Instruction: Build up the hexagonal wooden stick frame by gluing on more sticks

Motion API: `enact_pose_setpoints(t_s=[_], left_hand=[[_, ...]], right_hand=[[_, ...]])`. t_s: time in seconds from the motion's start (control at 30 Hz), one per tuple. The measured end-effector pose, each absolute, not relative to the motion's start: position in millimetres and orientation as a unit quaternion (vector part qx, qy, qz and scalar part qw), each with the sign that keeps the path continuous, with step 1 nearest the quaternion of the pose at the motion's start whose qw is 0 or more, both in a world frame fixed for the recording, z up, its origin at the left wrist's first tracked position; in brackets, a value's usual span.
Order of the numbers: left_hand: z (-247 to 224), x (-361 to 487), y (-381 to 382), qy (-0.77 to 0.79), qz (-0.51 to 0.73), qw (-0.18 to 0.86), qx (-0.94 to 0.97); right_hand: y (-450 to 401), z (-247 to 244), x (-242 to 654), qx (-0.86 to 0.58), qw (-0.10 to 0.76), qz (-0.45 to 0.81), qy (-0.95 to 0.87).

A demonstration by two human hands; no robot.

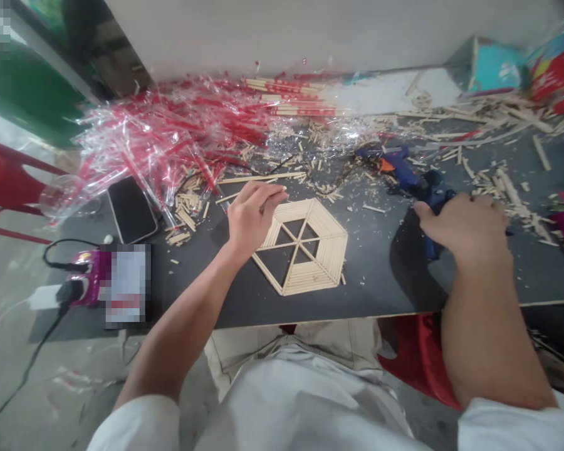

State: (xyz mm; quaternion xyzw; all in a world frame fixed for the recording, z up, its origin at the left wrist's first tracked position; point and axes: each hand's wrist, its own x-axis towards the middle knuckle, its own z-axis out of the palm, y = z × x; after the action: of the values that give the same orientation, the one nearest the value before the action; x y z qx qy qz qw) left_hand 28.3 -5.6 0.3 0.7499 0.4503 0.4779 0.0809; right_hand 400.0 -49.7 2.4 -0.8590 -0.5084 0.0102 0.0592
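Pressing fingertips together, the left hand (254, 210) overhangs the hexagonal pale-wood frame (331, 254); the right hand (472, 230), finger grip unclear, overlaps the dark-blue plastic tool (435, 195), probably placed for reach.

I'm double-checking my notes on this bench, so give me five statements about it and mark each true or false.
1. The wooden hexagon lies on the dark table. True.
2. The right hand is nearer the dark blue tool than the hexagon. True.
3. Sticks fill the whole hexagon. False: dark gaps show around its middle.
4. The left hand is at the hexagon's right corner. False: it is by the upper-left edge.
5. The phone lies right of the hexagon. False: it lies to the left.
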Motion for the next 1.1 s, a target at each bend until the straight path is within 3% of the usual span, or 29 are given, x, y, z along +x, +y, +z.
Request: enact_pose_setpoints(t_s=[0.2,0.33,0.53,0.7,0.97,1.1], left_hand=[[-3.0,28.3,-3.1,0.477,0.482,0.175,0.714],[-5.9,29.3,-1.9,0.453,0.487,0.259,0.700],[-1.9,29.7,-3.7,0.460,0.460,0.272,0.709],[2.5,30.4,-3.9,0.468,0.451,0.248,0.718],[-1.4,31.0,1.8,0.483,0.472,0.417,0.609],[-5.8,30.0,3.3,0.482,0.465,0.426,0.608]], right_hand=[[12.5,4.2,361.2,-0.796,0.058,0.001,-0.603],[36.1,-14.8,345.6,-0.799,0.143,-0.012,-0.585],[34.0,-30.6,358.5,-0.802,0.182,-0.018,-0.568],[29.2,-17.4,348.5,-0.802,0.189,-0.024,-0.566],[14.2,18.7,328.3,-0.747,0.253,-0.013,-0.614],[4.8,25.2,311.6,-0.722,0.284,0.048,-0.629]])
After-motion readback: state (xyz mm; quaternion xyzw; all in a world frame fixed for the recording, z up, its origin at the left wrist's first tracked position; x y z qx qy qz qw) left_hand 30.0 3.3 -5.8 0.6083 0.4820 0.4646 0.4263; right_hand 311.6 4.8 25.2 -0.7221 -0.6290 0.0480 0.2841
